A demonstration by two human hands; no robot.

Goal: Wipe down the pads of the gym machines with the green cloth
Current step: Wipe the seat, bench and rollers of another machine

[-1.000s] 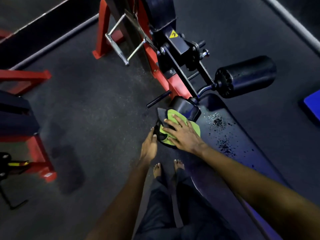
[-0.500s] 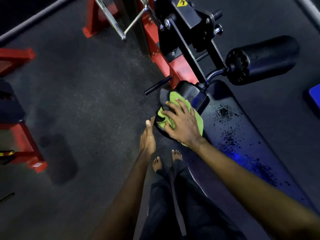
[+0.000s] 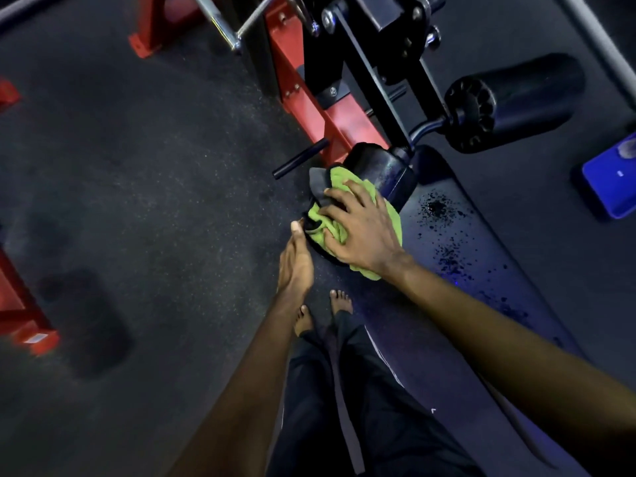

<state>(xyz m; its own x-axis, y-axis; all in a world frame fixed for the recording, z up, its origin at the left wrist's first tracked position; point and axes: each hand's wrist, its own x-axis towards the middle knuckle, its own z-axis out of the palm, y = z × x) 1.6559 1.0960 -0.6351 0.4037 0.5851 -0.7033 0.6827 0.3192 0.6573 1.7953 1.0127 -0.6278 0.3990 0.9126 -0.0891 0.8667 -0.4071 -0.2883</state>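
Mid-wipe on the small pad at the head of the machine. Right hand is spread fairly flat on the cloth, pressing it down rather than clutching it. Left hand has straight fingers, tips just touching the pad's edge, holding nothing. The cloth is bunched over the pad's near-left corner, long axis running from the far side toward the person. I'd guess the speckled long pad is next, so sweep right along it.
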